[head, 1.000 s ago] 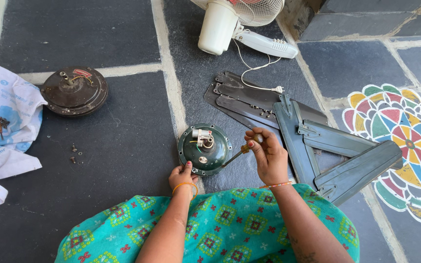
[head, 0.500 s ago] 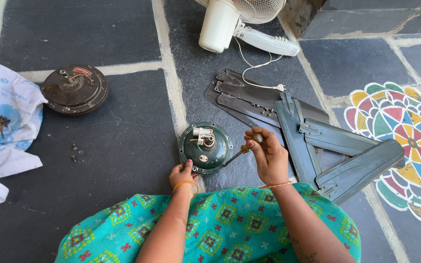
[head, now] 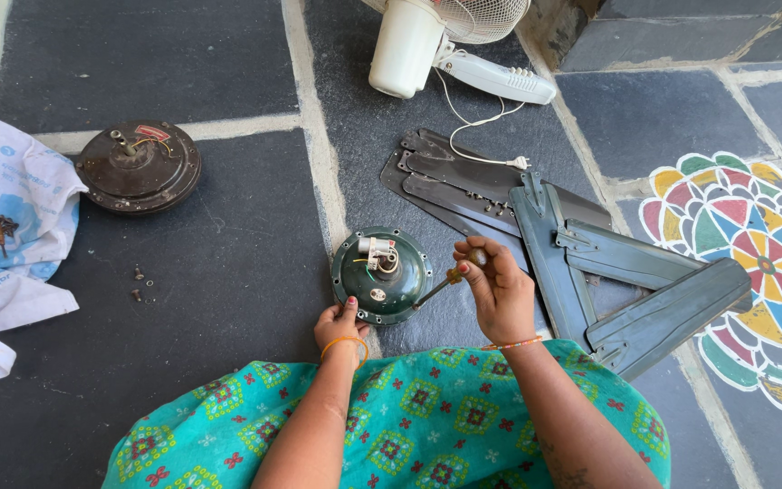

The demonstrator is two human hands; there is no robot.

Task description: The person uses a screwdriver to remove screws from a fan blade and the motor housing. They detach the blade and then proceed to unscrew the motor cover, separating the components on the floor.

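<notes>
A round dark green fan motor housing (head: 382, 275) lies on the stone floor in front of me, with a white part and wires at its centre. My left hand (head: 339, 325) rests against its near rim and steadies it. My right hand (head: 497, 288) grips a screwdriver (head: 452, 275) with a yellow-orange handle. Its shaft slants down to the left and the tip meets the housing's right rim.
Grey fan blades (head: 590, 263) lie stacked to the right. A second brown motor (head: 138, 166) sits at the far left, a white cloth bag (head: 2, 217) beyond it. Loose screws (head: 138, 282) lie on the floor. A white table fan (head: 427, 41) with cord stands at the top.
The view shifted slightly early on. Both hands stay in place, and my right hand's fingers shift a little on the screwdriver handle.
</notes>
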